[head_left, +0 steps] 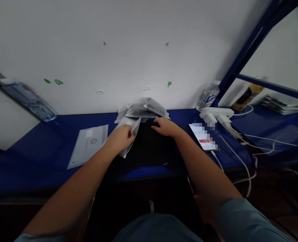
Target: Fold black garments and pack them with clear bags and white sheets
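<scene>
A frosted translucent zip bag [129,148] is gripped in my left hand [122,136], whose fingers are curled closed at its upper side. The bag lies over the left edge of a black item that looks like folded cloth [149,144], with a small pale mark near its front edge. On the far part of the black item rests my right hand [166,127], thumb and fingers apart, nothing visible between them. Just beyond both hands, several more translucent bags [155,107] are heaped loosely against the wall.
A flat printed bag [88,144] lies left on the blue table [38,148]. A large clear bottle [29,99] leans at far left. To the right are a phone [203,136], a water bottle [209,95], a power strip [216,112] and trailing white cables [237,158].
</scene>
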`<state>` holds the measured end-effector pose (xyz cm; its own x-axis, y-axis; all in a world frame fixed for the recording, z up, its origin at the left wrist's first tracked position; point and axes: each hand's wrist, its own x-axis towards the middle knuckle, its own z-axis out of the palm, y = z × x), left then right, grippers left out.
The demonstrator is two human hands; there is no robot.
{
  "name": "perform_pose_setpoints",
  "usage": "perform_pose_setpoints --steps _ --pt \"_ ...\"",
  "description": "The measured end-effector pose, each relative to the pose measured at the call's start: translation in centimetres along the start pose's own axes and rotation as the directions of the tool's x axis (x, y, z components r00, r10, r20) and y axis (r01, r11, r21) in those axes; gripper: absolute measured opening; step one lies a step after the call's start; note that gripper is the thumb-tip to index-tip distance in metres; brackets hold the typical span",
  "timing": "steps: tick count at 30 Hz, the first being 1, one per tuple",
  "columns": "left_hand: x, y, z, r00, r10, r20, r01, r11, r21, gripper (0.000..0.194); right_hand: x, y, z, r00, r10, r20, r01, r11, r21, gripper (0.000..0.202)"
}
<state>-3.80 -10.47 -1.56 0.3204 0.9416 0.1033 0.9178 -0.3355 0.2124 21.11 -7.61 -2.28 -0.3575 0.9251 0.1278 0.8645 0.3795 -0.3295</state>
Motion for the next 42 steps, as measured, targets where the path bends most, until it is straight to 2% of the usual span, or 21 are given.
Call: perform_pose_setpoints --steps 4,9,12,14,16,18,20,23,28,32,37,40,42 --pt "-0.1 0.2 0.0 0.999 -0.039 0.007 0.039 0.999 -0.025 0.011 -0.5 0.8 -0.3 0.998 -0.05 -0.038 0.055 0.989 0.141 0.027" --pt "0.0 0.3 0.9 1.0 -0.015 0.012 0.016 0.996 -0.085 0.025 -0.5 1.4 0.1 0.997 -0.082 0.011 0.076 0.965 0.25 0.036" --pt "0.1 0.3 1.0 0.999 -0.033 0.014 0.035 0.988 -0.15 0.038 -0.5 1.5 0.1 0.998 -0.067 0.021 0.058 0.951 0.303 0.046" --pt "0.1 0.2 1.1 1.0 -0.015 0.027 0.019 0.986 -0.163 0.037 -0.5 1.5 0.1 0.999 -0.042 0.025 0.032 0.949 0.314 0.051" --pt "0.2 0.1 1.4 0.998 0.044 0.037 -0.038 0.988 -0.148 0.034 -0.4 1.4 0.2 0.999 -0.014 0.031 0.006 0.965 0.262 0.046" --pt "0.2 0.0 1.9 0.992 0.11 0.057 -0.104 0.99 -0.098 0.037 -0.3 1.2 0.4 0.999 0.018 0.035 -0.022 0.991 0.132 0.037" --pt "0.2 -0.2 2.5 0.986 0.14 0.09 -0.136 0.989 -0.053 0.047 -0.1 0.9 0.6 0.998 0.037 0.045 -0.036 0.999 -0.005 0.044" --pt "0.2 -0.3 3.1 0.982 0.134 0.132 -0.129 0.991 -0.042 0.056 0.3 0.6 0.9 0.998 0.003 0.07 0.004 0.995 -0.1 0.047" --pt "0.3 -0.2 2.9 0.984 0.085 0.158 -0.078 0.995 -0.055 0.054 0.6 0.5 1.0 0.994 -0.037 0.107 0.048 0.994 -0.101 0.029" --pt "0.4 -0.1 2.6 0.992 0.021 0.124 -0.009 0.995 -0.096 0.052 0.1 0.6 0.2 0.995 -0.008 0.096 0.009 1.0 -0.013 0.024" --pt "0.6 -0.2 2.8 0.994 -0.01 0.106 0.025 0.99 -0.142 0.051 -1.0 1.5 -1.4 0.997 0.018 0.071 -0.033 0.977 0.209 0.029" --pt "0.6 -0.3 3.3 0.995 -0.002 0.1 0.016 0.99 -0.143 0.05 -1.5 1.9 -2.0 0.995 -0.041 0.095 0.003 0.928 0.373 0.033" --pt "0.6 -0.2 3.5 0.995 0.024 0.097 -0.01 0.989 -0.144 0.048 -1.7 1.8 -2.3 0.991 -0.084 0.104 0.017 0.853 0.521 0.036"
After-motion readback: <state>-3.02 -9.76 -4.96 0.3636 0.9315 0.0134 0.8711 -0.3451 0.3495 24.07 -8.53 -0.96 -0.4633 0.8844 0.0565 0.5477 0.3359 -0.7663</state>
